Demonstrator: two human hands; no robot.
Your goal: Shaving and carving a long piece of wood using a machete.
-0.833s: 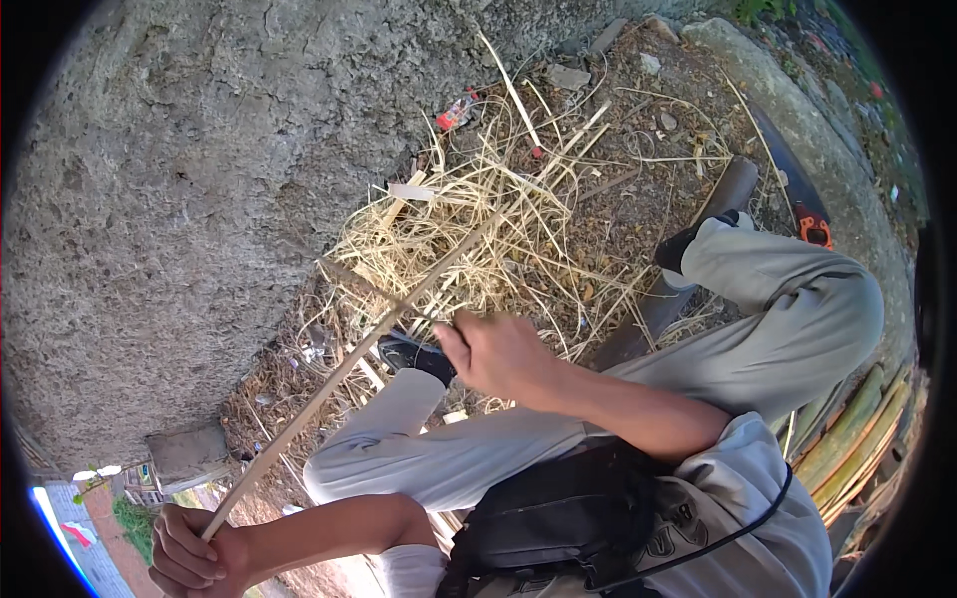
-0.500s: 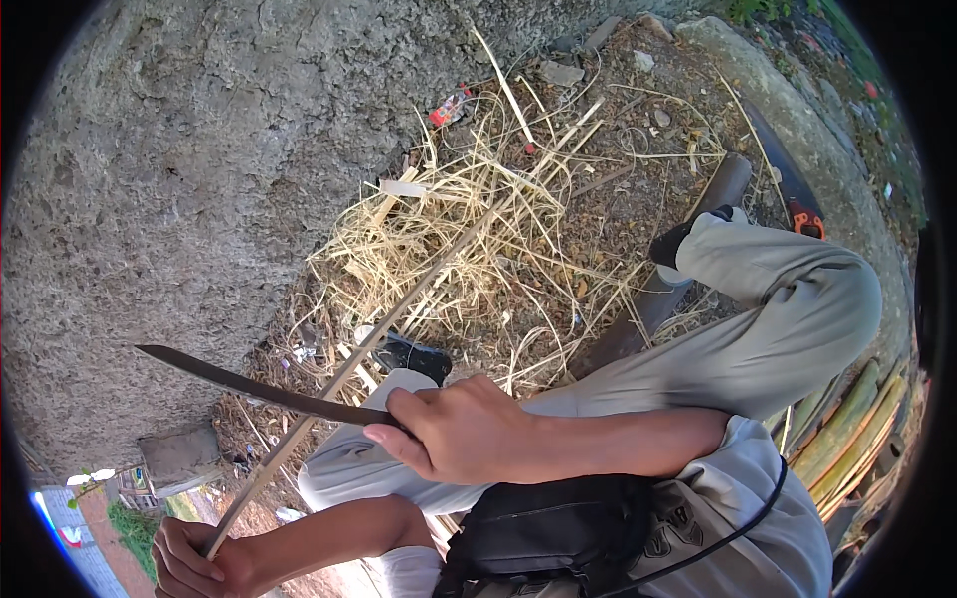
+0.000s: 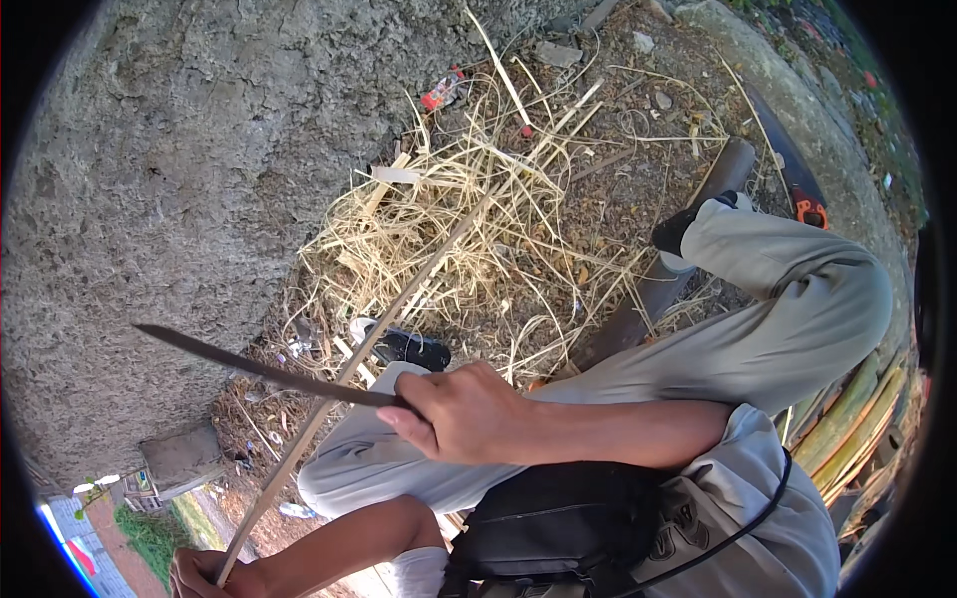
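My right hand is closed around the handle end of a long, dark, slightly curved knife, whose tip points left toward the wall. Under the blade, or against it, a long thin bamboo strip crosses at a slant. The frame does not show clearly whether the two touch. At the lower left, my left hand is wrapped around the strip's near end and is partly cut off by the picture's edge. The strip's far end lies over a heap of pale shavings.
A rough stone wall rises on the left. A dark pole lies by my foot, and a handsaw with an orange handle lies beyond it. Split bamboo pieces are stacked at right. A black bag rests on my lap.
My left hand has moved slightly down and to the right with the strip's near end. The knife's tip sits a little higher in the picture, and my right hand keeps its grip.
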